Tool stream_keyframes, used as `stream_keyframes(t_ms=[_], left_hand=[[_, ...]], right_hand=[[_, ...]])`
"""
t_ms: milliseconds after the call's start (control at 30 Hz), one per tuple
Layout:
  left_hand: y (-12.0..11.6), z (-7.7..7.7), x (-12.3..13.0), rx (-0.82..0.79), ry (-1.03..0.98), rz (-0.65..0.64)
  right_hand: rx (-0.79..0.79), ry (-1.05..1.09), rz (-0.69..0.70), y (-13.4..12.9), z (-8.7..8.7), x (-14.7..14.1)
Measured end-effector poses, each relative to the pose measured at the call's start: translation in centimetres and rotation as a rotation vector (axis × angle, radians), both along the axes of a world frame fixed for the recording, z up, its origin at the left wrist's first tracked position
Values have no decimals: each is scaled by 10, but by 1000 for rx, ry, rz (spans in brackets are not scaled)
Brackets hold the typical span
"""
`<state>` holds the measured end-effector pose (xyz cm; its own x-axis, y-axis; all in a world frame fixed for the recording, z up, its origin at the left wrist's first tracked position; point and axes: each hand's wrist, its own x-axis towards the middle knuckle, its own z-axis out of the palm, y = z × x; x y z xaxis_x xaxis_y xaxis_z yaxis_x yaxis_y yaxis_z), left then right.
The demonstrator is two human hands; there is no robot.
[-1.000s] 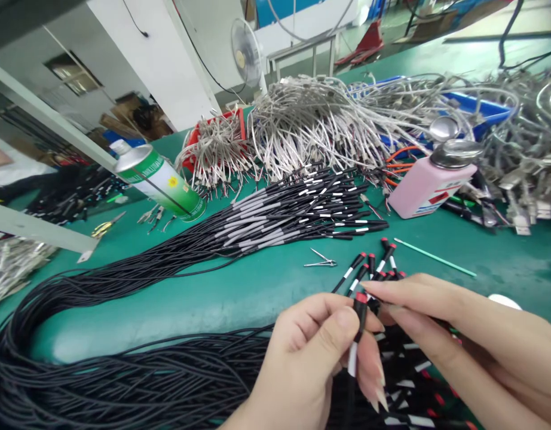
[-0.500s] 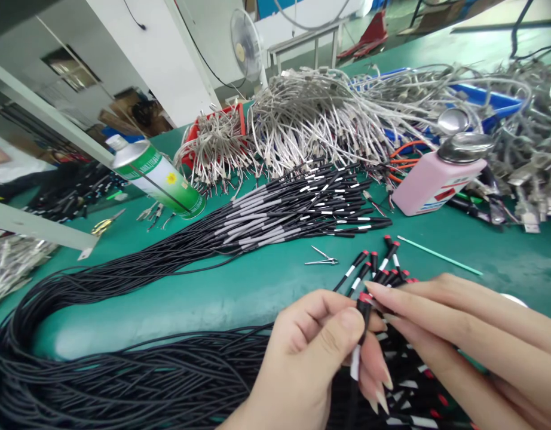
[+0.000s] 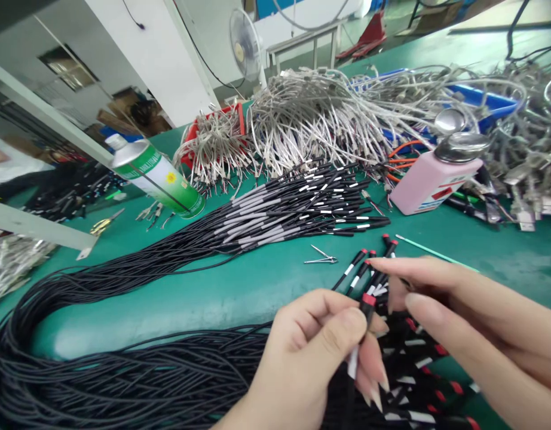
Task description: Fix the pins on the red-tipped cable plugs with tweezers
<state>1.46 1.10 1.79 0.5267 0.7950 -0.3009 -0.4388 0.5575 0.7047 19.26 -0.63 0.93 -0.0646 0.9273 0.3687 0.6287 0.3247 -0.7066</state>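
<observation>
My left hand (image 3: 315,352) pinches a black cable (image 3: 367,303) near its red-tipped end between thumb and fingers. A white label band (image 3: 353,362) shows on that cable just below the grip. To the right of the red tip, my right hand (image 3: 464,316) hovers with its index finger and thumb apart. I see nothing plainly held in it, though a small dark spot shows between its fingers. Behind and beneath both hands lie more red-tipped black cables (image 3: 358,276) with white bands, partly covered by the fingers.
A long bundle of black cables (image 3: 136,257) loops round the left side of the green table (image 3: 266,286). Beyond are a spray can (image 3: 156,176), a pink pump bottle (image 3: 430,182), small tweezers (image 3: 323,258), a thin green stick (image 3: 437,253) and heaped white cables (image 3: 311,113).
My right hand has drawn back from the red tip, and its index finger and thumb have spread apart. My left hand keeps its grip on the cable, almost unmoved.
</observation>
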Motion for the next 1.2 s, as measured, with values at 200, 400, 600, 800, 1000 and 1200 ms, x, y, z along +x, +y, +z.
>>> stream_keyframes(t_ms=[200,400,600,800,1000,1200], left_hand=[[0,0,2,8,-25,0],[-1,-1,3,9,-11,7],[-1,-4,3,3,-27,-11],[-1,-4,4,-4,-58,-26],[-1,-3,4,2,-15,-13],[-1,-3,3,-7,-17,-26]], right_hand=[[-132,192,67,5,7,-7],[-110,225,33,5,9,-12],[-109,221,59,9,12,-11],[-130,161,-92,10,15,-18],[-216,202,-146,11,15,-23],[-411,350,57,9,14,-11]])
